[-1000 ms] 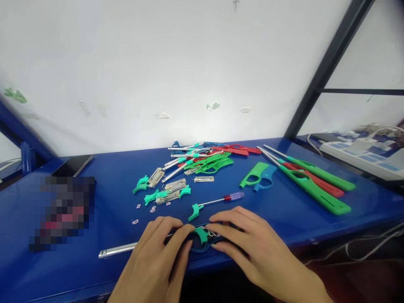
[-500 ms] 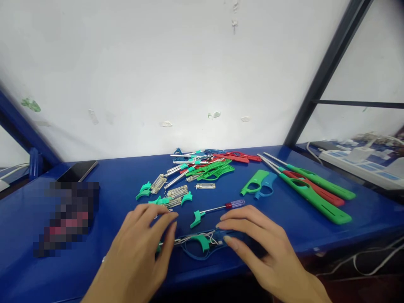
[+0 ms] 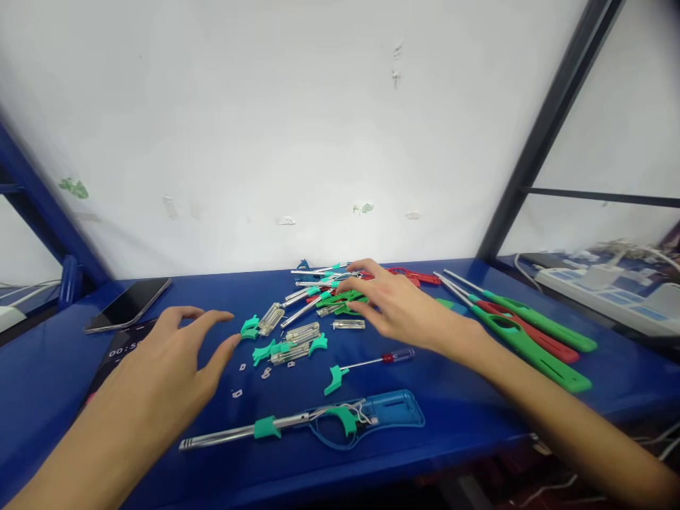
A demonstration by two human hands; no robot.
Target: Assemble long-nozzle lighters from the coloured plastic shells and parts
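Note:
A half-built blue lighter (image 3: pixel 340 420) with a metal tube and teal trigger lies near the table's front edge, touched by neither hand. My right hand (image 3: pixel 396 304) reaches far across, fingers spread, over the pile of green and red lighter shells (image 3: pixel 348 297) and metal tubes. My left hand (image 3: pixel 170 361) hovers open above the blue table (image 3: pixel 478 397), fingers apart, close to the teal triggers and clear gas cells (image 3: pixel 287 343). A small red-handled screwdriver (image 3: pixel 380 360) lies between the pile and the blue lighter.
Finished green and red lighters (image 3: pixel 523 329) lie at the right. A phone (image 3: pixel 130 303) rests at the back left, with a dark timer device (image 3: pixel 125 350) partly under my left hand. A power strip (image 3: pixel 600 290) sits beyond the black frame post (image 3: pixel 536 142).
Both hands let go of the blue lighter. The right hand moved forward to the parts pile, the left lifted and shifted left. The view tilted up slightly.

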